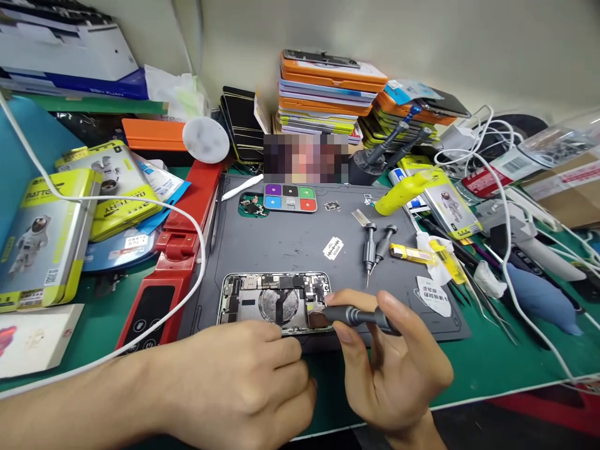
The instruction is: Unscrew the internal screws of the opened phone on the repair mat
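An opened smartphone (248,309) lies on the dark grey work mat (281,244), its circuit boards and round charging coil exposed. My right hand (394,369) grips a dark screwdriver (354,315) between thumb and fingers. The driver's end points at the phone's right part, where its tip is hidden. My left hand (248,381) is closed at the phone's near edge, covering part of it. Its fingertips are out of sight, so I cannot tell what they hold. Two more screwdrivers, one of them a grey screwdriver (369,247), lie behind my right hand.
A magnetic parts tray (290,199) with coloured squares sits at the mat's back. Yellow battery boxes (47,237) and a red hinged device (162,287) stand left. Right are a yellow bottle (403,190), tweezers (487,306), a blue air blower (539,297) and a white cable (509,250).
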Tool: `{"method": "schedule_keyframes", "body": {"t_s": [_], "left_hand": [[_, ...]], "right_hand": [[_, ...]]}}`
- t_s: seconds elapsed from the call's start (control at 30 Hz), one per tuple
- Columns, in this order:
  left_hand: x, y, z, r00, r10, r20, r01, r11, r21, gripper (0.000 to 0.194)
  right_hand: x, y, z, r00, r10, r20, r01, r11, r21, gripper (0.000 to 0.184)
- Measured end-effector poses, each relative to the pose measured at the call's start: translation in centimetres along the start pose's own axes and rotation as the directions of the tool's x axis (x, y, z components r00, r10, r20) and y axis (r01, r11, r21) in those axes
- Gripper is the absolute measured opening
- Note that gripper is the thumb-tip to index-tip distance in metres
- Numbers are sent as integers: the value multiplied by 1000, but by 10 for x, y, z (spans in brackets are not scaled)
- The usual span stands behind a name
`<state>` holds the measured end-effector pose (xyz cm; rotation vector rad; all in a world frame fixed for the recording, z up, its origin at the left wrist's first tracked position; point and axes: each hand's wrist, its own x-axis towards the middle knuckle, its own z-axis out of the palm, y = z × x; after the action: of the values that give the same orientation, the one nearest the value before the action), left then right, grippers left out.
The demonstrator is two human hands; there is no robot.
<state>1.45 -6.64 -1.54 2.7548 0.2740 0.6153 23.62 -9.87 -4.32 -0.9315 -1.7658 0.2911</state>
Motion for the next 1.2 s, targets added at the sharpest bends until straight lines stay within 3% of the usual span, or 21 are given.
{"method": "schedule_keyframes", "body": {"t_s": [0.1, 0.47, 0.53, 0.63, 0.7, 0.9, 1.0, 1.2], "left_hand": [[1, -2, -2, 994, 95, 49, -93, 995, -27, 30], [2, -4, -2, 998, 55, 40, -54, 998, -31, 26], [2, -5, -2, 998, 52, 30, -52, 998, -18, 26], [2, -5, -3, 998, 48, 37, -47, 998, -31, 26], [2, -5, -5, 998, 37, 46, -34, 997, -71, 24], [3, -7, -12, 997, -61, -50, 48, 969, -242, 16], [5, -9, -16, 983, -149, -108, 111, 947, -300, 15], [5, -12, -20, 937, -344, -56, 285, 850, -443, 12]], "right_hand": [[0, 1, 1, 1000, -9, -7, 10, 1000, 23, 85], [2, 4, -1, 995, -54, 82, 59, 997, -59, 85], [7, 3, -4, 990, -88, 112, 100, 989, -108, 75], [11, 2, -6, 988, -145, 60, 152, 976, -158, 56], [11, 1, -5, 991, -136, -2, 133, 973, -188, 60], [9, -2, -8, 999, -53, -8, 51, 989, -140, 60], [10, -1, -11, 997, -80, -2, 79, 987, -139, 64], [11, 2, -11, 987, -158, 3, 157, 979, -131, 71]]}}
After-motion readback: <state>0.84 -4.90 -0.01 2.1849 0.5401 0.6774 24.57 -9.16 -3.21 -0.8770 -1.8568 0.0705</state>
